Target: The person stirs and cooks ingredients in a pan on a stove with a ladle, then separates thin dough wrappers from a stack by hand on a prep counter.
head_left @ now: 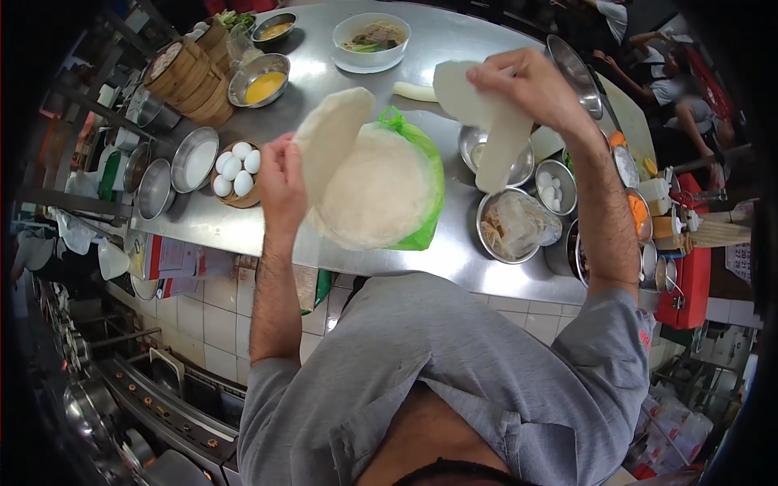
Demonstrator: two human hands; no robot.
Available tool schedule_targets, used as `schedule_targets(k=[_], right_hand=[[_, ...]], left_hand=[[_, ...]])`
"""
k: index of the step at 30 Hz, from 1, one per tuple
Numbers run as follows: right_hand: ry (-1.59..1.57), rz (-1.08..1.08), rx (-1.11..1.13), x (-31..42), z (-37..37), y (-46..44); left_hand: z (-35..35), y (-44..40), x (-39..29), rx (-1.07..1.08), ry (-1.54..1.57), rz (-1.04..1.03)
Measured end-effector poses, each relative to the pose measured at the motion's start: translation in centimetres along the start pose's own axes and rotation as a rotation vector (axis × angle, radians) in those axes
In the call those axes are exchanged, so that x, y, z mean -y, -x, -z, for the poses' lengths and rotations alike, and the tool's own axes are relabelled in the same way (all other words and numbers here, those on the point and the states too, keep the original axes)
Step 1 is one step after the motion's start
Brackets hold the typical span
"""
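My left hand (284, 174) is closed on the edge of a thin, pale round dough wrapper (334, 130), lifted and tilted upright. Right beside it is a stack of round dough wrappers (377, 194) on a green plastic bag (432, 215), knotted at its far end. My right hand (531, 85) pinches another thin pale wrapper (501, 150), which is raised and hangs in folds above a metal bowl (523, 166). Part of that bowl is hidden behind it. A white roll-shaped piece (415, 91) lies on the table near the right-hand wrapper.
On the steel table (462, 243) stand a basket of eggs (236, 172), a bowl of yellow liquid (263, 85), a noodle bowl (371, 44), a bowl of white eggs (556, 186) and a bowl with a plastic bag (517, 227). Bamboo steamers (186, 85) stand far left. People (673, 81) are at the upper right.
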State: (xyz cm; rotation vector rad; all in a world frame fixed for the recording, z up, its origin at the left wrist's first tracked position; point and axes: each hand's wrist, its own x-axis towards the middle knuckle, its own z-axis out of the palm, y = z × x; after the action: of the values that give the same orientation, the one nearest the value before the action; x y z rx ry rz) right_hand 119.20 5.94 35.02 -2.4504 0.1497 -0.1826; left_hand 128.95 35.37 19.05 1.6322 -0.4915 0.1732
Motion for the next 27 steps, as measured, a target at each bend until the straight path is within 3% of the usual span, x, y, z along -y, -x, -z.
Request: schedule_targets(k=[2, 4, 5, 6, 8, 9, 12, 15, 16, 18, 20, 23, 25, 27], right_hand=[[-0.134, -0.041, 0.101, 0.8, -1.4, -0.3], [-0.570, -0.137, 0.143, 1.5, -3.0, -0.6], [-0.790, -0.148, 0.060, 1.5, -4.3, -0.9], [-0.789, -0.142, 0.063, 1.8, -5.0, -0.9], [-1.262, -0.313, -0.109, 2.7, -6.3, -0.2], [-1.354, -0.370, -0.162, 2.8, -7.3, 0.3], [-1.371, -0.420, -0.238, -1.2, -14.2, 2.2], [-0.842, -0.631, -0.059, -7.9, -21.8, 4.7], [-0.845, -0.634, -0.059, -8.9, -23.4, 5.4], [-0.785, -0.355, -0.135, -9.5, -24.8, 6.2], [-0.757, -0.365, -0.092, -10.0, -24.9, 6.1], [-0.613, -0.208, -0.192, -9.2, -23.8, 4.7], [-0.458, 0.082, -0.169, -8.2, -22.3, 4.0], [-0.460, 0.170, -0.198, -6.6, -21.2, 3.4]], left_hand=[[1.9, -1.2, 0.6, -0.026, -0.022, -0.006], [3.5, -2.1, 0.9, -0.049, -0.040, -0.011], [4.1, -2.5, 0.9, -0.059, -0.065, -0.013], [4.7, -3.0, 1.0, -0.067, -0.090, -0.015], [5.5, -3.6, 1.3, -0.097, -0.057, -0.058], [5.9, -3.8, 1.3, -0.104, -0.101, -0.053], [6.5, -4.0, 1.7, -0.133, -0.168, -0.064], [6.5, -3.8, 2.3, -0.140, -0.229, -0.067], [6.4, -3.8, 2.3, -0.130, -0.265, -0.058], [6.1, -4.0, 2.5, -0.121, -0.269, -0.071], [5.8, -3.9, 2.6, -0.101, -0.272, -0.077], [5.4, -4.3, 2.4, -0.081, -0.267, -0.091], [5.3, -4.0, 2.0, -0.045, -0.316, -0.021], [5.3, -3.8, 1.8, -0.045, -0.293, -0.020]])
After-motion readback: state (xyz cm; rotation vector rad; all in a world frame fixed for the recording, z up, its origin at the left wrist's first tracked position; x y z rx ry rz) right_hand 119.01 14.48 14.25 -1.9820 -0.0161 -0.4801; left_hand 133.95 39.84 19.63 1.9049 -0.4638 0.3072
